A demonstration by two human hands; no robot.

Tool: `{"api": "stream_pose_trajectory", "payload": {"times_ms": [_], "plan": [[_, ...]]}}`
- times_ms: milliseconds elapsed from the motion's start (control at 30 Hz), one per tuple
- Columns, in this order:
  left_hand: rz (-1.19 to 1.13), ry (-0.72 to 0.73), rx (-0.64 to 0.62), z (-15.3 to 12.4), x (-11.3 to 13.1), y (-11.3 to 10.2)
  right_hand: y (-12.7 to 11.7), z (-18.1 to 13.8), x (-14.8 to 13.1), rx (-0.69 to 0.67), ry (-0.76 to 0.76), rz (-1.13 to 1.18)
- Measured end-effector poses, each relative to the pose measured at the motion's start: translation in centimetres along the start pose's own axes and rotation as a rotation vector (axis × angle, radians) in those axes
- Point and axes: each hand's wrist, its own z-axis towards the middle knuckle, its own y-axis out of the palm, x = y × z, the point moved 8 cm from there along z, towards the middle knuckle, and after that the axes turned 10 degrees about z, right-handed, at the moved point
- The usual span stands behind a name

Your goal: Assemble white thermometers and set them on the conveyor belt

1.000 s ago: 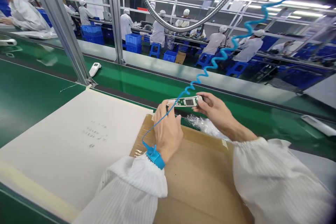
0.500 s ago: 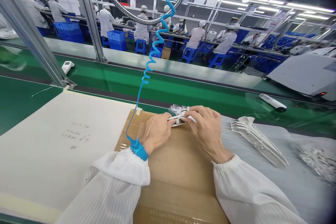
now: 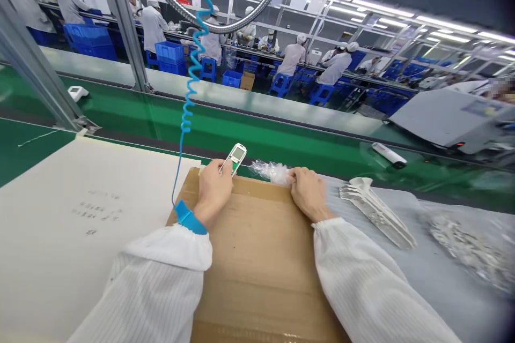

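My left hand (image 3: 216, 186), with a blue wrist strap (image 3: 189, 218) and coiled cord, is closed on a small white housing with a grey display (image 3: 238, 154). A bit of green shows below the display, and the lower end is hidden in my fingers. My right hand (image 3: 309, 191) is at the far right corner of the cardboard (image 3: 261, 257). Its fingers are pinched together at the edge of a crumpled clear plastic bag (image 3: 273, 172); what lies between the fingertips is hidden.
Right of my hand lie several nested white plastic shells (image 3: 376, 209) and a clear bag of small pale parts (image 3: 470, 241). A white handheld device (image 3: 389, 155) rests on the green belt (image 3: 249, 131), another device (image 3: 77, 93) at left. White board (image 3: 100, 193) lies left. Several people sit beyond.
My hands have moved apart. The left has carried the housing leftward and tilted it up, its display now showing. The right has let go of it and come to the plastic bag.
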Motion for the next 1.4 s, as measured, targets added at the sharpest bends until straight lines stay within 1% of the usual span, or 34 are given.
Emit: {"api": "stream_pose_trajectory", "payload": {"times_ms": [67, 100, 167, 233, 300, 367, 467, 533, 733, 833, 900, 967, 1000, 1100, 1133, 1233, 1400], "plan": [[-0.095, 0.004, -0.039, -0.1, 0.0, 0.5, -0.9, 0.2, 1.7, -0.02, -0.017, -0.015], [-0.124, 0.005, -0.056, -0.2, 0.0, 0.7, -1.8, 0.1, 2.6, -0.016, -0.02, -0.022], [-0.17, 0.004, -0.076, -0.3, 0.0, 1.2, -4.7, -0.4, 5.1, 0.032, 0.023, -0.089], [-0.217, 0.002, -0.086, -0.3, 0.1, 1.5, -7.9, -1.3, 8.3, 0.075, 0.134, -0.266], [-0.288, -0.019, -0.093, -0.3, 0.1, 1.7, -10.2, -2.6, 11.2, 0.036, 0.239, -0.46], [-0.369, -0.06, -0.104, -0.3, 0.0, 1.9, -11.1, -3.9, 13.1, -0.056, 0.282, -0.545], [-0.506, -0.102, -0.137, -0.6, 0.4, 2.0, -10.7, -5.4, 14.2, -0.184, 0.273, -0.582], [-0.572, -0.098, -0.175, -0.9, 0.8, 2.1, -10.3, -5.8, 14.5, -0.225, 0.276, -0.601], [-0.641, 0.05, -0.367, -1.6, 2.4, 2.8, -9.6, -6.2, 15.3, -0.169, 0.356, -0.52], [-0.647, 0.077, -0.426, -1.8, 2.6, 3.0, -9.8, -6.5, 15.0, -0.113, 0.371, -0.493], [-0.663, 0.085, -0.458, -2.0, 2.8, 3.1, -9.7, -6.9, 15.1, -0.146, 0.427, -0.489], [-0.671, 0.088, -0.469, -2.2, 3.0, 3.2, -9.7, -7.2, 15.3, -0.192, 0.485, -0.472], [-0.672, 0.088, -0.471, -2.2, 3.1, 3.1, -9.7, -7.2, 15.2, -0.188, 0.467, -0.461], [-0.667, 0.082, -0.476, -2.3, 3.1, 3.1, -10.5, -6.8, 14.1, -0.088, 0.31, -0.458], [-0.668, 0.077, -0.483, -2.3, 3.2, 3.2, -10.6, -6.7, 14.0, -0.073, 0.287, -0.462], [-0.672, 0.058, -0.496, -2.4, 3.1, 3.3, -10.7, -6.9, 14.8, -0.106, 0.347, -0.46], [-0.693, 0.033, -0.496, -2.6, 3.1, 3.2, -11.0, -6.8, 15.6, -0.15, 0.447, -0.391]]}}
